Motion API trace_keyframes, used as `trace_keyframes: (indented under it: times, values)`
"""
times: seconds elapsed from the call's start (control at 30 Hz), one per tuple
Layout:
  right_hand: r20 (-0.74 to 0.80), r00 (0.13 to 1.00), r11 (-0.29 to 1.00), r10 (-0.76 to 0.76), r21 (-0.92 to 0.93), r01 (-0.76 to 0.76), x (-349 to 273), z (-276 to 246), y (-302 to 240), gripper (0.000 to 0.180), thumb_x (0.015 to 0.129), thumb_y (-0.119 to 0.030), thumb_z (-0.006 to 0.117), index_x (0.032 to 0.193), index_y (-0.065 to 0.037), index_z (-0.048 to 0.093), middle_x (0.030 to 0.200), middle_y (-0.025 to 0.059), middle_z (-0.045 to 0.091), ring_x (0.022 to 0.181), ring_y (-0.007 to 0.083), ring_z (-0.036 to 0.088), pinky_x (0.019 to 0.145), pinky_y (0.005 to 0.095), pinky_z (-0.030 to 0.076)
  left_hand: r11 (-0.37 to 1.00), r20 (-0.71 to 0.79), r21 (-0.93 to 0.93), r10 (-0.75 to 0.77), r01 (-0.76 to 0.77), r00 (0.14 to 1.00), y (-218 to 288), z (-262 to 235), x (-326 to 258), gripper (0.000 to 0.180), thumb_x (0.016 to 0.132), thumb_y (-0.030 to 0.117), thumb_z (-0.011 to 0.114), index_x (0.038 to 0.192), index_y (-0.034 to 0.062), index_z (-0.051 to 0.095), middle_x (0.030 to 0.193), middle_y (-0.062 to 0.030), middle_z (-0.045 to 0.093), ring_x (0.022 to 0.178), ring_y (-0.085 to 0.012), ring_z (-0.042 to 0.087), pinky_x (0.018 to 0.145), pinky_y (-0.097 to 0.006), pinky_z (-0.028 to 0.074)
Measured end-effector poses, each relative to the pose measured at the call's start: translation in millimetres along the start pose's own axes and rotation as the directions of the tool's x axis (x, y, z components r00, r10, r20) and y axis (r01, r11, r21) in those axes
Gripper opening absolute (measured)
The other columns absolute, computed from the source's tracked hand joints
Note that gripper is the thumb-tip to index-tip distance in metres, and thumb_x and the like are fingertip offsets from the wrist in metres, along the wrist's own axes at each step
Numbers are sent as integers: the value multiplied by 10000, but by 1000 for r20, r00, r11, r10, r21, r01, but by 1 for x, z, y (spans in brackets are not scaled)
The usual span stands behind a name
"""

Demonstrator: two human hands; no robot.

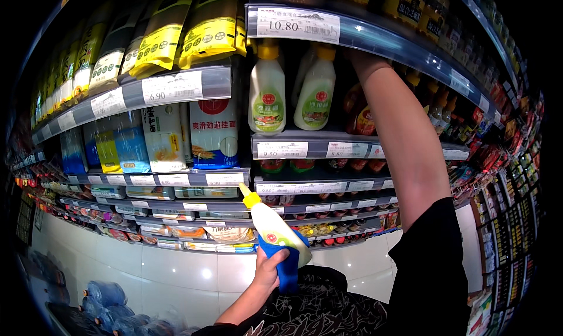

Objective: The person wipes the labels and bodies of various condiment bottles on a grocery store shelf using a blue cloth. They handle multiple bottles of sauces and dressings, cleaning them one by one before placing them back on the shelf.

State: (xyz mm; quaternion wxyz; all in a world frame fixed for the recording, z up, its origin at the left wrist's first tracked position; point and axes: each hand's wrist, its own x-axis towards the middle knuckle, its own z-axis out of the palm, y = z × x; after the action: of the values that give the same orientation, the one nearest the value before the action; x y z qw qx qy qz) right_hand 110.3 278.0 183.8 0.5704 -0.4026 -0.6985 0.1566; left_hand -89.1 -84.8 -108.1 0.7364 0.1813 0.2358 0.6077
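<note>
While my left hand (pixel 270 270) gripped the bottle (pixel 268 221): I had it clamped around the lower body through a blue cloth (pixel 287 270), thumb pressed on the fabric; most of the other fingers were out of sight.
Bottle's place: it leaned in front of the lower shelves, nozzle up and to my left, well apart from the two matching bottles (pixel 316 92) standing on the shelf above.
Bottle's heft: I judged it moderately heavy if full, with the weight low, near my palm.
Bottle's wall: it looked like smooth plastic, probably slippery and ready to give under a hard squeeze, though unlikely to shatter.
Best hold: I reckoned the broad lower body safest, where the cloth added friction; the narrow yellow cap (pixel 251 200) seemed a poor thing to hang the weight on.
Right hand: my right hand (pixel 361 61) was in shadow under the upper shelf lip, so I could not tell whether its fingers were apart, together or closed on something.
Bottle label: a round red emblem sat over green print, partly covered by the cloth; the matching bottles showed that emblem, pale characters on green and a food picture.
Price tags: the large white tag (pixel 298 25) above carried bold black figures and a barcode; the smaller tag (pixel 281 150) under the matching bottles had finer print.
Noodle packet: the white-and-blue packet (pixel 214 127) bore red characters, a red disc and pictured wheat.
</note>
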Motion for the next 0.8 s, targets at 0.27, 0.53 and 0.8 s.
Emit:
trace_keyframes:
  times: [0.27, 0.53, 0.8]
  values:
    - [-3, 1000, 999, 12, -46, -12, 4, 2, 1, 493, 959, -309, 609, 1389, -100, 488, 1411, 97, 507, 1284, 233, 476, 1094, 363, 370, 1000, -40, 23, 20, -19, 999, -1, -2, 0, 626, 779, 121, 752, 1324, 38, 454, 1179, -94, 611, 1076, -218, 623, 978, -369, 492]
    - [-14, 999, 997, 29, -74, -30, 1, 0, -1, 481, 963, -314, 597, 1386, -108, 495, 1412, 96, 509, 1288, 236, 477, 1098, 366, 368, 999, 17, 43, -21, 20, 1000, -4, 3, -1, 597, 769, 68, 741, 1305, 39, 480, 1171, -96, 621, 1067, -215, 628, 967, -362, 500]
    - [-34, 999, 995, 33, -96, -36, 0, -1, -1, 469, 968, -320, 585, 1383, -116, 503, 1414, 95, 512, 1292, 240, 478, 1102, 370, 366, 994, 26, 102, -44, 41, 999, -10, 0, -1, 590, 761, -12, 695, 1310, 35, 483, 1180, -82, 620, 1085, -202, 620, 990, -354, 482]
